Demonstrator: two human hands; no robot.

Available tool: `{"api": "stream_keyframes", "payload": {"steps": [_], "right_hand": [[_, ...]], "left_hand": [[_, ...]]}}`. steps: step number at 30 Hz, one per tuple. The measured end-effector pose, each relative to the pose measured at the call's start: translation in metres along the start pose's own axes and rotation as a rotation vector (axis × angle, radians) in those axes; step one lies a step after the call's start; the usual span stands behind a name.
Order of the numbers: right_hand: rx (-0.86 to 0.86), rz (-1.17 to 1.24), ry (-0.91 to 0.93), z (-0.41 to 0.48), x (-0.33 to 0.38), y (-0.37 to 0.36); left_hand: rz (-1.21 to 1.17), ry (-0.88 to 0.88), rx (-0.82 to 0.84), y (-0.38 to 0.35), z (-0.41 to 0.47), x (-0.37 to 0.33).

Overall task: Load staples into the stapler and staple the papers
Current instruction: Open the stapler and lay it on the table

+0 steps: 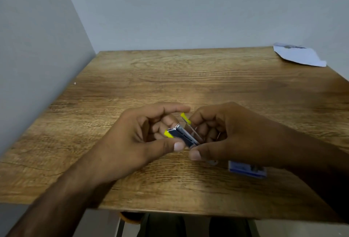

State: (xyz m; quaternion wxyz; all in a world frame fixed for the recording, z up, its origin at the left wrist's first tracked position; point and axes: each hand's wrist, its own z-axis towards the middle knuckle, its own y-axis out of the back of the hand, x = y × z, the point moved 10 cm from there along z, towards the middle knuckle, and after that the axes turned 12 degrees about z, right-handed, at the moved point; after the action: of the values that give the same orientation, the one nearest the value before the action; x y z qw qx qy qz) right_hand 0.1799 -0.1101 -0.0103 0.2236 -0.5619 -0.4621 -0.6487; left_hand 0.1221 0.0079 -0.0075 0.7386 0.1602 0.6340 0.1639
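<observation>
A small metal stapler [184,136] with yellow plastic ends is held just above the wooden table [188,77] near its front. My left hand [145,138] grips its left end between thumb and fingers. My right hand [224,134] holds the right part, thumb underneath; its yellow-tipped pusher rod [186,118] sticks out toward the back. A blue staple box [247,169] lies on the table under my right wrist, partly hidden. White papers [300,55] lie at the far right corner.
A grey wall runs along the table's left side and back. A tiny white speck [75,83] sits by the left edge. My legs and a chair part [130,217] show below the front edge.
</observation>
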Motion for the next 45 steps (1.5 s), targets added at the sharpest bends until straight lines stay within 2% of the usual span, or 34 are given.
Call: {"api": "stream_keyframes", "payload": {"steps": [5, 8, 13, 17, 21, 26, 32, 45], "right_hand": [[0.001, 0.118, 0.083, 0.021, 0.009, 0.004], [-0.009, 0.124, 0.149, 0.031, 0.015, 0.006], [-0.08, 0.155, 0.195, 0.03, 0.012, 0.014], [-0.141, 0.114, 0.207, 0.025, 0.008, 0.023], [-0.184, 0.193, 0.196, 0.023, 0.001, 0.029], [-0.252, 0.13, 0.217, 0.024, 0.001, 0.037], [-0.27, 0.183, 0.231, 0.023, -0.001, 0.041], [-0.293, 0.296, 0.195, 0.022, -0.006, 0.034]], "left_hand": [[-0.134, 0.096, -0.164, 0.014, 0.005, 0.01], [-0.082, 0.075, -0.23, 0.023, 0.007, 0.003], [0.061, 0.035, -0.241, 0.023, 0.014, -0.01], [0.038, 0.025, -0.32, 0.018, 0.018, -0.007], [0.021, 0.013, -0.326, 0.016, 0.023, -0.003], [0.06, -0.037, -0.399, 0.019, 0.025, -0.008], [-0.062, -0.041, -0.439, 0.016, 0.026, -0.005], [-0.053, -0.064, -0.506, 0.02, 0.018, -0.002]]}}
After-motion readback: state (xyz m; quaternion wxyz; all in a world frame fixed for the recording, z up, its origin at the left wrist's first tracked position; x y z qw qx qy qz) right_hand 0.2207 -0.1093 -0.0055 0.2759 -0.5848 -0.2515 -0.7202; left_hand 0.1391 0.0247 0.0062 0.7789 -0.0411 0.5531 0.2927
